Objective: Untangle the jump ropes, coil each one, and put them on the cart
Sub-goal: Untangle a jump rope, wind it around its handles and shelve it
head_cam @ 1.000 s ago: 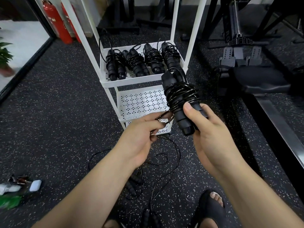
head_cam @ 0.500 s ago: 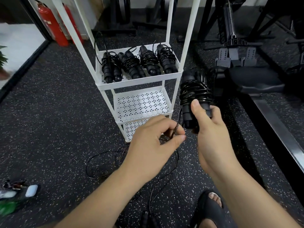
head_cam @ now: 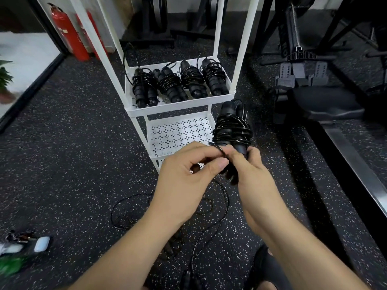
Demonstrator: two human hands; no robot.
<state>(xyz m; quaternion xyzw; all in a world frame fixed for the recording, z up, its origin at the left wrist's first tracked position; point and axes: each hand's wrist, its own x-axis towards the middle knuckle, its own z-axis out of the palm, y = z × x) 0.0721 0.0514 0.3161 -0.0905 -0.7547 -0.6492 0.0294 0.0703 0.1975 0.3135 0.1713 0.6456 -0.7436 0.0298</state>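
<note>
The left fingers [head_cam: 209,152] pinch the loose cable end [head_cam: 222,151]; the right fingers [head_cam: 254,156] grip the coiled jump rope [head_cam: 231,130], handles pointing toward the cart's [head_cam: 180,106] front-right corner.

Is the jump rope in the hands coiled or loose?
Coiled: the jump rope has its cord wound tightly round its paired handles. The right hand grips them; the left hand pinches the last loop.

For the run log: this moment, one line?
coiling | right hand: holds wound rope | left hand: pinches cord | cart: four coiled ropes | floor: loose rope
</note>
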